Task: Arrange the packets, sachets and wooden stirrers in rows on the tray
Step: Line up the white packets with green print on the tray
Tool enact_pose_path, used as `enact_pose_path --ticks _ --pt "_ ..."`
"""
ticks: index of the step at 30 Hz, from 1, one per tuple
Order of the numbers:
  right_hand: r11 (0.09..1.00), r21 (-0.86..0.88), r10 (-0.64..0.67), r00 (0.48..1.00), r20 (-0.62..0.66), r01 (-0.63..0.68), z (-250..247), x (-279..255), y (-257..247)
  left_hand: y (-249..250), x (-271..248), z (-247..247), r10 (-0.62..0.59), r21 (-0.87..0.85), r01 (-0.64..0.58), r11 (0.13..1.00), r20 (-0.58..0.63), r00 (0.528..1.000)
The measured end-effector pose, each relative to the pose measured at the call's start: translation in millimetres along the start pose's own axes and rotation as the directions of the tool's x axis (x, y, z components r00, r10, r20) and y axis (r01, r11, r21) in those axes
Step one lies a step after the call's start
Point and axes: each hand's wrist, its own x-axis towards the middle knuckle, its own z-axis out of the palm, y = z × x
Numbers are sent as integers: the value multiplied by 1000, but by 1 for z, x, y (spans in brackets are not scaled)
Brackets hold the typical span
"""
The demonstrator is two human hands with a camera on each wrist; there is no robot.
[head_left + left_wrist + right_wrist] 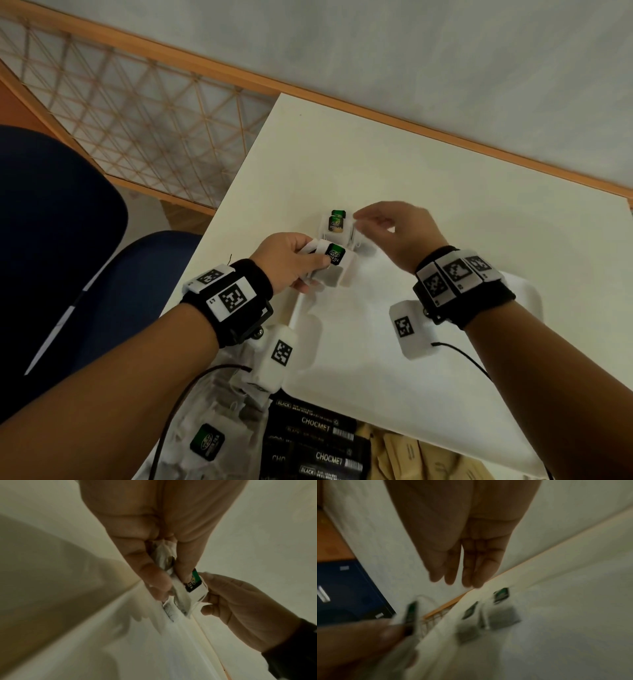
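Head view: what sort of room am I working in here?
Probably an office or meeting room: a plain white table against a wall, blue chairs beside it, and a lattice screen in a wooden frame.

My left hand (291, 262) held tea bags (330, 263) over the tray's (411, 377) far left corner. Two tea bags (337, 224) lay on the worktop (445, 178) just beyond, my right hand (397, 233) beside them. Chocolate sachets (318, 442) lay nearest me.

My left hand (291, 260) holds white green-tagged teabags (334, 262); two more (337, 224) lie on the tray (445, 394).
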Motion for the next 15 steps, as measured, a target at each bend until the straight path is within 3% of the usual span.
enact_pose_path --ticks 3,8,15 --pt "990 125 35 977 212 -63 9 -11 -14 3 -1 2 3 -2 -3 1000 -1 1000" --pt "991 105 67 985 156 -84 12 -13 -12 2 -3 -4 5 -15 -5 1000 -22 1000" --pt "996 -4 89 967 239 -91 16 -8 -17 1 -4 -32 31 -85 -50 995 -211 977"
